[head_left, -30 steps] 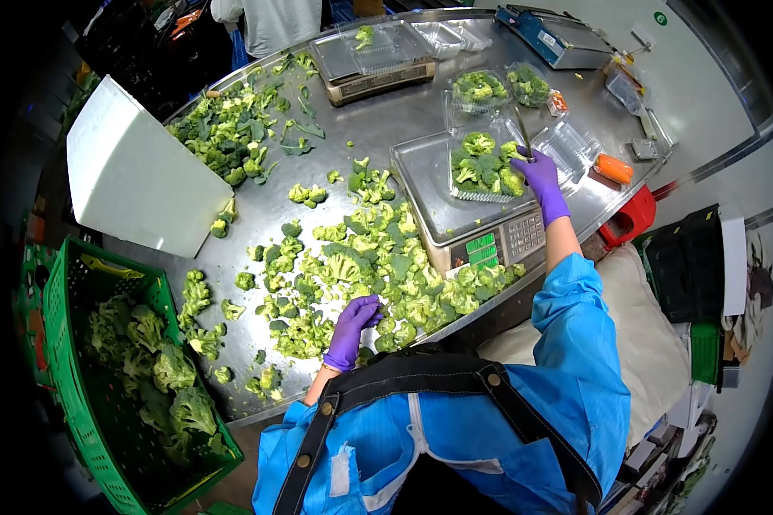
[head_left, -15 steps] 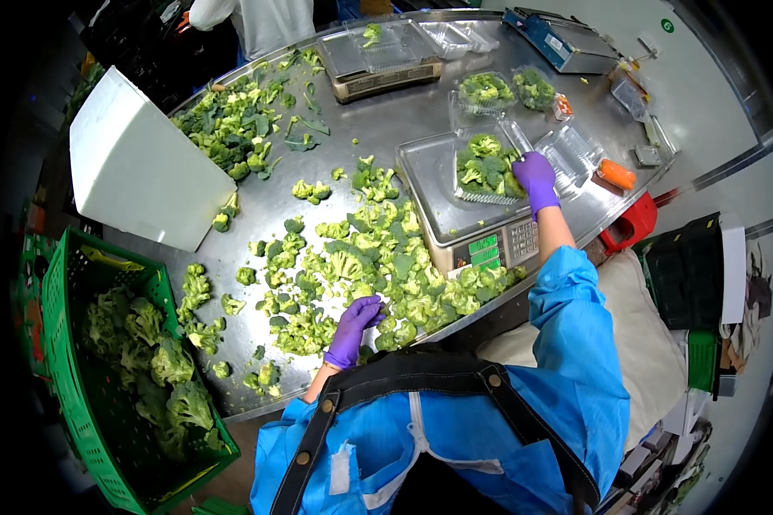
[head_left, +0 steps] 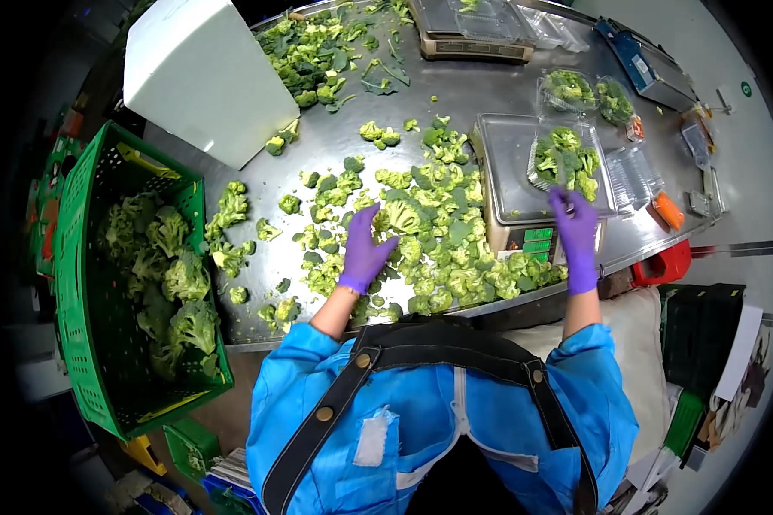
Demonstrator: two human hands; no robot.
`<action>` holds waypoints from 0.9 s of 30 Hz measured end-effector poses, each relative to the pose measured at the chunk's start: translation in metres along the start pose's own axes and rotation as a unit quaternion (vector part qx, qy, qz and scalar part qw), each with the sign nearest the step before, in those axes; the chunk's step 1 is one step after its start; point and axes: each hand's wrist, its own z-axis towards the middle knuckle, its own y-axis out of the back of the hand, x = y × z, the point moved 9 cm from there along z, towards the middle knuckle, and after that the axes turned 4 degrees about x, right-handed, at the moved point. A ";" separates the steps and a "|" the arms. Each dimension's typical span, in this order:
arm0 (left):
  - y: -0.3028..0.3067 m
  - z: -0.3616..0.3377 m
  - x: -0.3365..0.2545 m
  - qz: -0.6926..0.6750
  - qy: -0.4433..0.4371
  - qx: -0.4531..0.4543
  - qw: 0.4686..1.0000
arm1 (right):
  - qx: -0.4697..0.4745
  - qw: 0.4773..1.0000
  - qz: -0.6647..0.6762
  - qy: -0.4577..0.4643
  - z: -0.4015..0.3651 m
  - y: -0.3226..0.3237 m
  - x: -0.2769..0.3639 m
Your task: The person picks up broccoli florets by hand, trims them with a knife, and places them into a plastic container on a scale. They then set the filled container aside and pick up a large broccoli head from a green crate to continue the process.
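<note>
My left hand (head_left: pixel 369 251), in a purple glove, hovers over the broccoli florets (head_left: pixel 442 227) spread on the steel table, thumb and fingers apart. Something small and dark shows at the fingertips of my right hand (head_left: pixel 575 225), also gloved in purple, over the front of the scale (head_left: pixel 511 184); I cannot make out what it is. Just beyond that hand, a clear tray of broccoli (head_left: pixel 565 159) rests on the scale's platform. The scale's green display (head_left: pixel 538 240) is lit.
A green crate (head_left: pixel 86 283) with large broccoli heads stands at the left, beside a white box (head_left: pixel 206 77). Filled clear packs (head_left: pixel 569 90), empty trays (head_left: pixel 631 176), an orange item (head_left: pixel 668 210) and another scale (head_left: pixel 472 43) lie beyond.
The view has shifted left. My right hand has drawn back from the tray towards the scale's front. My left hand has moved forward over the florets, and its fingers have spread.
</note>
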 end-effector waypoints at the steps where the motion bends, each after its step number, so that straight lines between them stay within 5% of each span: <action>1: -0.010 0.011 0.005 0.011 -0.012 0.000 1.000 | 0.031 0.999 0.021 0.014 -0.011 -0.015 0.011; 2: -0.021 0.021 0.009 0.021 -0.023 0.000 1.000 | 0.062 0.997 0.040 0.028 -0.021 -0.030 0.022; 5: -0.041 0.041 0.034 -0.117 0.129 0.021 0.985 | 0.114 0.990 0.084 0.010 -0.046 -0.066 0.021; 9: -0.044 0.041 0.051 -0.187 0.166 0.081 0.965 | 0.191 0.971 0.140 -0.034 -0.073 -0.106 0.026; 14: -0.014 0.010 0.023 -0.331 0.058 0.031 0.941 | 0.287 0.873 0.312 -0.243 -0.115 -0.151 0.013; 17: -0.005 -0.006 0.016 -0.416 0.043 0.001 0.908 | 0.298 0.852 0.362 -0.235 -0.123 -0.165 0.030; 22: -0.017 -0.021 -0.011 -0.697 0.056 0.043 0.714 | 0.327 0.768 0.500 -0.231 -0.130 -0.174 0.054; 27: -0.015 -0.019 -0.032 -0.687 0.086 0.070 0.718 | 0.281 0.788 0.500 -0.223 -0.123 -0.162 0.058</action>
